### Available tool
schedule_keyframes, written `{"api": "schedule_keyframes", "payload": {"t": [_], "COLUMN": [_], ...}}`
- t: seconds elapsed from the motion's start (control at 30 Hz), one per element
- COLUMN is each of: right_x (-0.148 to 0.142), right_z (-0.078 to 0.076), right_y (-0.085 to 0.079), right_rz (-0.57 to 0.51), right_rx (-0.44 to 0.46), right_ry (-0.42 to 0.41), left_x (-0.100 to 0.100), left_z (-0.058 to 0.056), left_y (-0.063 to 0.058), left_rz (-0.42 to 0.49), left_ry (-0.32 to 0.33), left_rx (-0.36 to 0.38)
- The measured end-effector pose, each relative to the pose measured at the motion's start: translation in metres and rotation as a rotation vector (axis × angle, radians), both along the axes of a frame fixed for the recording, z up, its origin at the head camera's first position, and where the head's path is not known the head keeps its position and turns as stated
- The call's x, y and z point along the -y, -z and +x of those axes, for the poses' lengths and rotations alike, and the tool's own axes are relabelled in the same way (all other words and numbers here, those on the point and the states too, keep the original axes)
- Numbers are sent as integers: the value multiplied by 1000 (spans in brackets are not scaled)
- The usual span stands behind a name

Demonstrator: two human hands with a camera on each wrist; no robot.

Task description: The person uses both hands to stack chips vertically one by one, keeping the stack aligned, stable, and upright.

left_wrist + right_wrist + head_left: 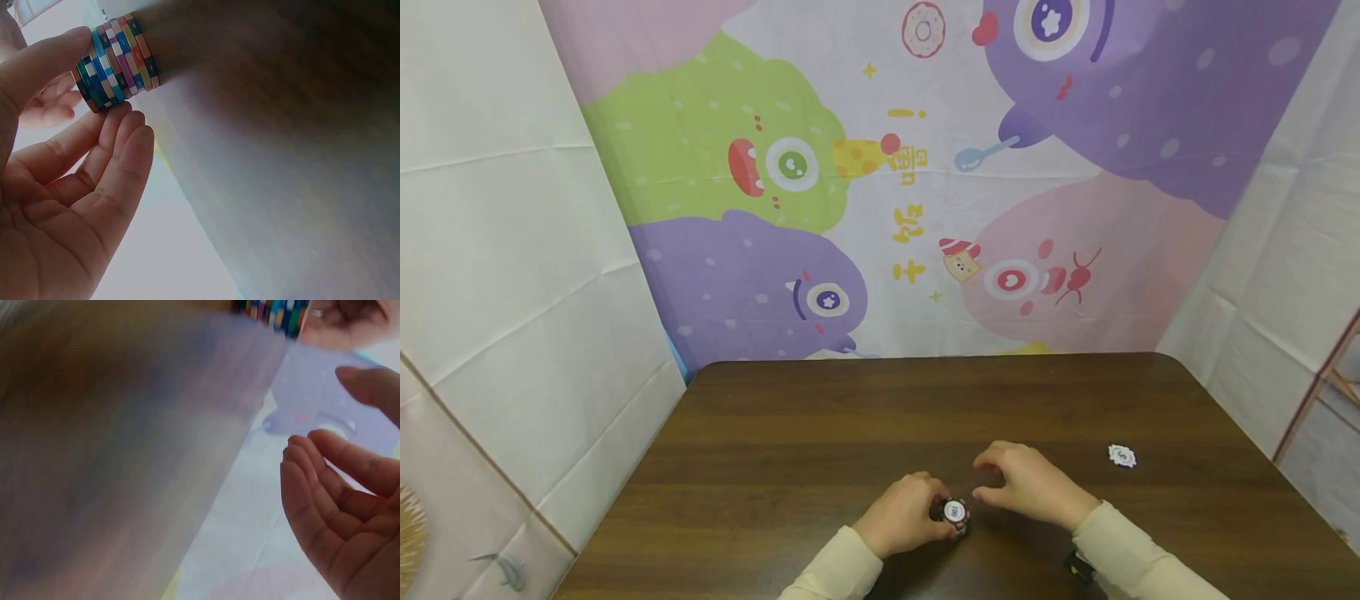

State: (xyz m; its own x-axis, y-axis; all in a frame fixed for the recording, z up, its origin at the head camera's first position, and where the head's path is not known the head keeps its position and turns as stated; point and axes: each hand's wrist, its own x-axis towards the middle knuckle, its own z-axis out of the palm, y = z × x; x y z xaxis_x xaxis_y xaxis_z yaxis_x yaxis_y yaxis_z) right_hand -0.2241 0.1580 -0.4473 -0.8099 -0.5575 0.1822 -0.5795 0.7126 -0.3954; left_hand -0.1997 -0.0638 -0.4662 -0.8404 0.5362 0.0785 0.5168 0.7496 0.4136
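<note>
A stack of poker chips (pixel 955 512) stands near the front middle of the table, its top chip white in the centre with a dark edge. My left hand (pixel 904 515) grips it from the left, thumb on the near side and fingers on the far side. The left wrist view shows the stack's banded edges (pixel 119 62) in blue, green, purple, orange and white, between thumb and fingertips. Just right of the stack, my right hand (pixel 1028 485) holds nothing; its fingers are loosely curved, with a gap between thumb and fingertips.
One white poker chip (pixel 1122 456) with a dark patterned edge lies flat on the table, to the right of my right hand. The dark wooden table (pixel 820 408) reaches back to a cloth backdrop (pixel 910 317) printed with cartoon monsters.
</note>
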Motion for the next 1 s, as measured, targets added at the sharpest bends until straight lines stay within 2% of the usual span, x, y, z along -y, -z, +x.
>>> {"api": "schedule_keyframes", "payload": {"t": [0.2, 0.3, 0.53, 0.77, 1.0], "right_x": [-24, -39, -78, -117, -144], "right_z": [-6, -9, -15, -23, -31], "right_y": [-4, -6, -6, -3, 3], "right_rz": [42, 42, 15, 68, 134], "right_rx": [-104, -133, -119, -79, -36], "right_ry": [180, 226, 328, 406, 463], "left_x": [0, 0, 0, -1, 0], "left_z": [0, 0, -1, -1, -1], "left_y": [1, 2, 0, 1, 2], "left_rz": [2, 7, 0, 7, 9], "left_ry": [3, 6, 6, 8, 12], "left_rx": [-17, -26, -23, -26, -35]}}
